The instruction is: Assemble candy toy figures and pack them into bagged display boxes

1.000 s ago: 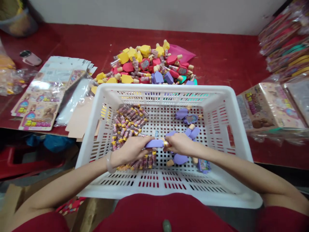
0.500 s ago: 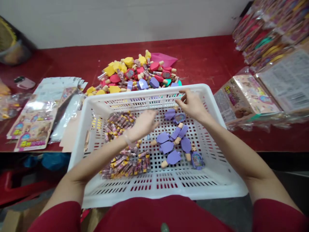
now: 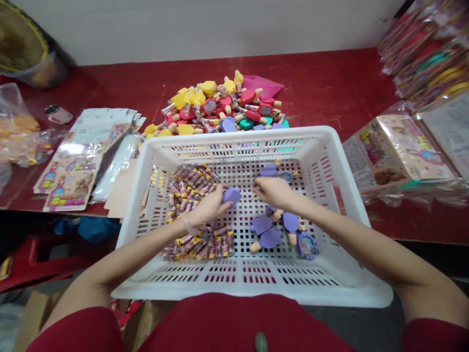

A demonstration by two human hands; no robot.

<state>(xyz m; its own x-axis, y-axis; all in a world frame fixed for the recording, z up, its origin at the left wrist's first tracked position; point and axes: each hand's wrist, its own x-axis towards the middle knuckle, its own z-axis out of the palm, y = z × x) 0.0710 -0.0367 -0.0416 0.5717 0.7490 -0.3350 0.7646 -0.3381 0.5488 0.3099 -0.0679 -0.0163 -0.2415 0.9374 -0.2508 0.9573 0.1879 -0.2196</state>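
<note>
Lighting: bright, even, diffuse, apparently from overhead; the white wall [image 3: 205, 27] is evenly lit. Shadows: soft and faint beneath the left hand [image 3: 207, 208] and right hand [image 3: 274, 191], falling on the floor of the white plastic basket [image 3: 234, 135]. Glare: small white highlights on the plastic-wrapped packs [image 3: 399, 151] at right; a mild sheen on the red table top [image 3: 322, 83]. Dim zone: the space below the table edge, with a blue bag [image 3: 86, 229] in shade. Distortion: wide-angle bowing toward the frame edges, with the basket's sides splayed. Focus: slight softness on the stacked packs [image 3: 421, 58] at upper right.
</note>
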